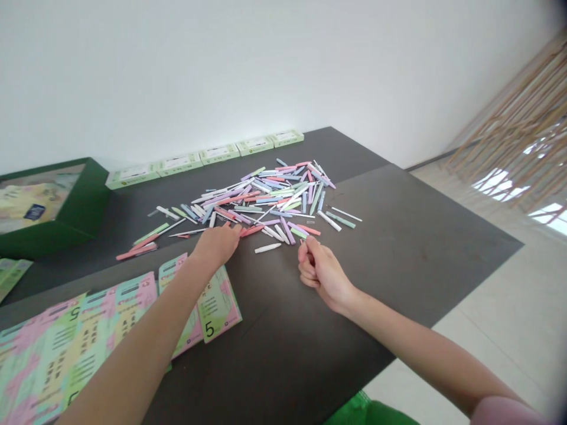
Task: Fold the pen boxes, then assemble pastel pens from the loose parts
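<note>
- Lying in a loose heap on the dark grey, flat-topped counter (274, 348), the slim pastel pens in white, lilac, blue, green and coral (270, 190) spread from left to right on the far side of both hands, at many angles

- The left hand (220, 243) is at the near edge of the heap, its fingertips down among coral pens; whether they grasp one or only touch it, I cannot tell

- The slender coral pen (251, 231) lies just to the right of the left fingertips, its long axis running left to right with the right end slightly farther away; the left hand is the nearer one to it, and from the right hand it lies to the left and a little farther off

- The right hand (325, 268) has its fingers curled in and thumb against the forefinger, on the near side of the heap's right part; I cannot tell whether something small is pinched there

- The short pale green pen (298, 233) lies just beyond the right fingertips, slanting left to right with its right end nearer; touching or merely close, I cannot tell

- The short white pen (267, 248) lies between the hands, roughly left to right, apart from the heap

- Pink-and-green printed paper packs (220, 307) lie near and left, partly behind the left forearm
</note>
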`<control>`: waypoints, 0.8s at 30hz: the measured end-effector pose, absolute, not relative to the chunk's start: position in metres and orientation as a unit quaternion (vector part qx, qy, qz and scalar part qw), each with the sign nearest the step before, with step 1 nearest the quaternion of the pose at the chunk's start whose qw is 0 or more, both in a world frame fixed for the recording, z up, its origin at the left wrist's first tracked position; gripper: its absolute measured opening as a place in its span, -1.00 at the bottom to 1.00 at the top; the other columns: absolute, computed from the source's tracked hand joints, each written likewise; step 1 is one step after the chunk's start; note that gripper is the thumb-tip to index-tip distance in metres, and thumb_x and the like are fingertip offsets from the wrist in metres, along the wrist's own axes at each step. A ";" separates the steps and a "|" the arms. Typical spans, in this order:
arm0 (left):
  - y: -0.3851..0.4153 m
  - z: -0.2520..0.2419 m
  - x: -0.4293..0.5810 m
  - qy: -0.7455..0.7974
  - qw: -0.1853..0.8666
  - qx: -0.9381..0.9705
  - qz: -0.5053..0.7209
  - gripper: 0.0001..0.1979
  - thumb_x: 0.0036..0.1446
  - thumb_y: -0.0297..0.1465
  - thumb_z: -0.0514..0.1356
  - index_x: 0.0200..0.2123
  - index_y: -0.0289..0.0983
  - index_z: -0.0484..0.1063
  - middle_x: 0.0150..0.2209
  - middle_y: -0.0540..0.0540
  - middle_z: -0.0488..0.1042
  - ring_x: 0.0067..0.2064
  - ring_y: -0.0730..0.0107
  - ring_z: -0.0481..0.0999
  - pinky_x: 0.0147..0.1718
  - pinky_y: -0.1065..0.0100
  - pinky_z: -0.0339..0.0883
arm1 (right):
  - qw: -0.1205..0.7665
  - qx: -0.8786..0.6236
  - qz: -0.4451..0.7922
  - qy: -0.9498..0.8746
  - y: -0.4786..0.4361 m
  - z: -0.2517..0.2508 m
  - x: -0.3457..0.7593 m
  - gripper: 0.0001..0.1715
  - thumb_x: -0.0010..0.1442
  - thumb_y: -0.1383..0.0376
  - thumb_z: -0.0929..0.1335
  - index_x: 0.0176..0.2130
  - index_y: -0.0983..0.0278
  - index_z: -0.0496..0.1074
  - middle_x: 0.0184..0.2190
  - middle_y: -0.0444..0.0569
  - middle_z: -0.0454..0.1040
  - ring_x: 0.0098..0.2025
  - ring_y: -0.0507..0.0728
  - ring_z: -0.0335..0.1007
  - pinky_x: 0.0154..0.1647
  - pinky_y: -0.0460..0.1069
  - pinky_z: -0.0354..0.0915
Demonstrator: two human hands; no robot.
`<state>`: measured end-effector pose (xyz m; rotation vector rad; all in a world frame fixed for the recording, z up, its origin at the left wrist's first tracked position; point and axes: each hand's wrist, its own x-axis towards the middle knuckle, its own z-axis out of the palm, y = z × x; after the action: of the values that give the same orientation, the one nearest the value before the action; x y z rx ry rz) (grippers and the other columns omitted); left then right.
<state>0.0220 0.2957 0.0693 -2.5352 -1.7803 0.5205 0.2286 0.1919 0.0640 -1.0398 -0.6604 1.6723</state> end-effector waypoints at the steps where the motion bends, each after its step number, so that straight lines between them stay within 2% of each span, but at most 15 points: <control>1: 0.294 0.071 0.023 -0.569 0.001 -0.804 0.171 -0.62 0.24 -0.23 0.16 0.06 -0.28 0.35 0.01 -0.17 0.45 -0.06 0.23 0.51 -0.10 0.07 0.46 | 0.505 -0.432 0.692 -0.282 0.193 0.063 0.227 -0.54 0.28 0.03 0.20 -0.52 0.25 0.20 -0.78 -0.37 -0.05 -0.73 -0.13 -0.34 -0.72 -0.18 -0.29; 5: 0.285 0.079 0.030 -0.583 0.002 -0.790 0.187 -0.60 0.25 -0.18 0.13 0.07 -0.28 0.34 -0.03 -0.17 0.47 -0.11 0.25 0.52 -0.13 0.09 0.47 | 0.477 -0.443 0.682 -0.332 0.196 0.055 0.219 -0.52 0.24 -0.06 0.18 -0.50 0.22 0.16 -0.78 -0.38 -0.08 -0.73 -0.11 -0.34 -0.71 -0.16 -0.27; 9: 0.282 0.100 0.024 -0.599 0.017 -0.782 0.169 -0.51 0.33 -0.08 -0.11 0.09 -0.26 0.34 -0.15 -0.22 0.56 -0.09 0.11 0.56 -0.14 0.12 0.42 | 0.438 -0.478 0.633 -0.424 0.203 0.046 0.216 -0.50 0.29 -0.08 0.04 -0.45 0.20 0.13 -0.76 -0.37 -0.08 -0.73 -0.07 -0.31 -0.71 -0.14 -0.21; 12: 0.288 0.118 -0.002 -0.627 0.025 -0.762 0.163 -0.46 0.34 -0.11 -0.21 0.03 -0.25 0.41 -0.13 -0.27 0.58 -0.07 0.06 0.57 -0.20 0.18 0.41 | 0.398 -0.504 0.554 -0.530 0.213 0.045 0.219 -0.47 0.36 0.03 -0.05 -0.42 0.22 0.19 -0.75 -0.31 0.03 -0.71 -0.04 -0.12 -0.64 -0.12 -0.04; 14: 0.293 0.124 -0.020 -0.641 0.030 -0.747 0.171 -0.42 0.31 -0.03 -0.18 0.07 -0.26 0.38 -0.06 -0.33 0.55 -0.07 -0.04 0.56 -0.25 0.11 0.42 | 0.358 -0.506 0.486 -0.616 0.218 0.044 0.221 -0.53 0.38 0.12 0.02 -0.40 0.25 0.26 -0.69 -0.23 0.17 -0.62 -0.02 0.09 -0.50 -0.11 0.11; 16: 0.296 0.123 -0.030 -0.639 0.025 -0.747 0.184 -0.40 0.28 0.02 -0.12 0.06 -0.28 0.39 -0.04 -0.33 0.54 -0.08 -0.05 0.56 -0.24 0.04 0.43 | 0.304 -0.493 0.418 -0.700 0.220 0.043 0.220 -0.65 0.36 0.18 0.15 -0.39 0.26 0.31 -0.58 -0.15 0.30 -0.50 0.01 0.25 -0.36 -0.07 0.18; 18: 0.298 0.116 -0.032 -0.624 0.017 -0.756 0.196 -0.43 0.27 0.02 -0.06 0.04 -0.30 0.40 -0.05 -0.28 0.53 -0.09 0.06 0.56 -0.18 0.02 0.45 | 0.243 -0.475 0.359 -0.766 0.219 0.038 0.218 -0.72 0.32 0.23 0.22 -0.39 0.28 0.34 -0.44 -0.03 0.39 -0.41 0.07 0.36 -0.29 -0.03 0.22; 21: 0.300 0.103 -0.023 -0.602 0.008 -0.771 0.209 -0.54 0.26 -0.07 0.06 -0.01 -0.31 0.40 -0.10 -0.17 0.52 -0.13 0.25 0.54 -0.14 0.09 0.46 | 0.170 -0.453 0.285 -0.828 0.211 0.028 0.213 -0.78 0.32 0.31 0.21 -0.29 0.32 0.40 -0.22 0.15 0.44 -0.31 0.17 0.46 -0.24 0.05 0.30; 24: 0.303 0.094 -0.012 -0.592 0.008 -0.777 0.213 -0.64 0.24 -0.15 0.14 -0.07 -0.31 0.42 -0.13 -0.13 0.51 -0.16 0.29 0.53 -0.17 0.14 0.47 | 0.134 -0.424 0.234 -0.865 0.203 0.020 0.215 -0.75 0.34 0.32 0.20 -0.18 0.37 0.43 -0.12 0.25 0.43 -0.14 0.26 0.47 -0.09 0.15 0.35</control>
<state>-0.0124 0.3026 0.0938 -2.4303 -1.8495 0.6663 0.2148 0.2032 0.0205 -1.2294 -2.5066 0.6789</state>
